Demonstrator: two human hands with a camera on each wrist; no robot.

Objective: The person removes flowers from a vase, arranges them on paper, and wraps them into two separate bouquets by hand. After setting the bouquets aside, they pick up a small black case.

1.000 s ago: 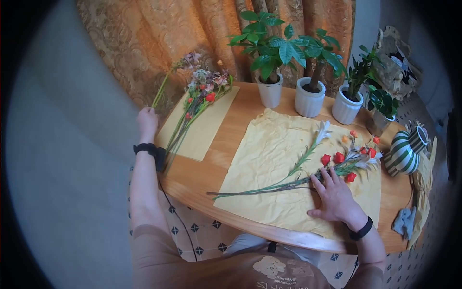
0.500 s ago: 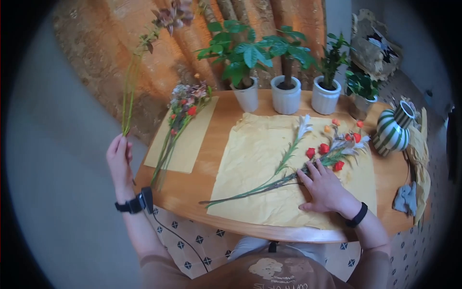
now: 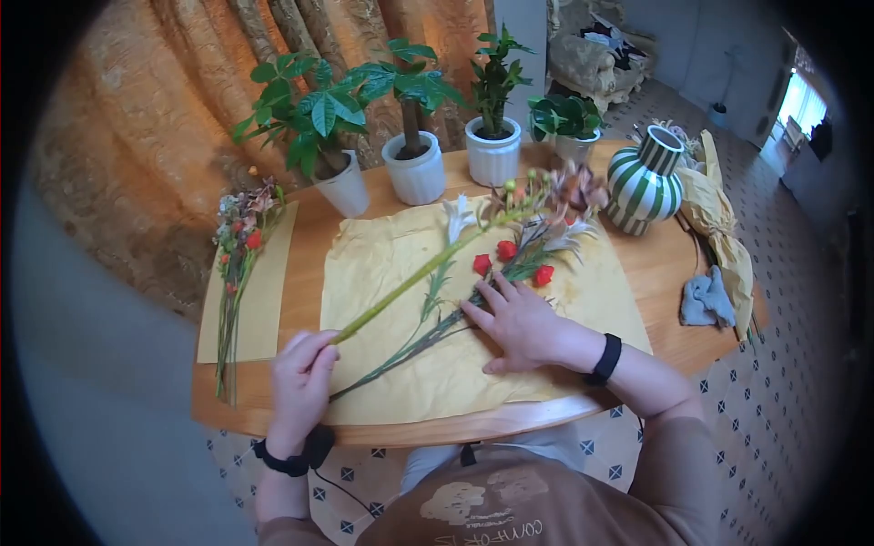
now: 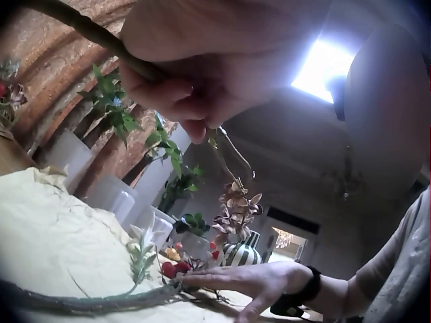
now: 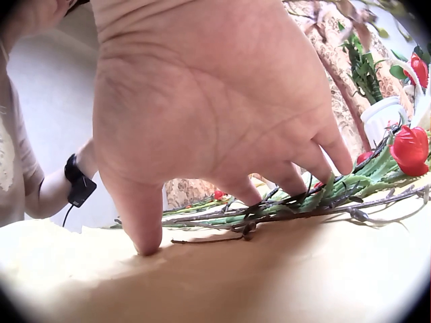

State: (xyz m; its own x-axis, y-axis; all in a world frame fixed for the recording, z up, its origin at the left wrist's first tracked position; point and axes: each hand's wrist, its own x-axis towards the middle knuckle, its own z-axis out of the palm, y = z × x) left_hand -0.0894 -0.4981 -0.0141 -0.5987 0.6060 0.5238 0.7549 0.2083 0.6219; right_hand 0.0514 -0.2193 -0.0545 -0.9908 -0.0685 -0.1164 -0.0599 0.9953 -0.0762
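Observation:
My left hand [image 3: 302, 378] grips the thick green stems of an orchid spray [image 3: 414, 280] near their lower end. Its brownish-purple blooms, also in the left wrist view [image 4: 236, 210], slant over the flowers on the table. My right hand [image 3: 528, 326] lies spread, its fingertips pressing on the bunch of artificial stems [image 5: 283, 210]. That bunch has red flowers [image 3: 506, 250] and white lilies [image 3: 458, 218], partly hidden behind the orchid. Under it spreads crumpled cream wrapping paper [image 3: 364, 282].
More mixed flowers [image 3: 241, 237] lie on a flat paper sheet [image 3: 264, 314] at the left. Potted plants, one in a white pot [image 3: 419, 173], line the back edge. Right of them stand a striped vase [image 3: 642, 196], a paper-wrapped bundle [image 3: 715, 214] and a grey cloth [image 3: 706, 298].
My left hand has lifted the orchid spray from the left side and swung it rightward over the wrapping paper. My right hand stays on the stems. The head view has turned right.

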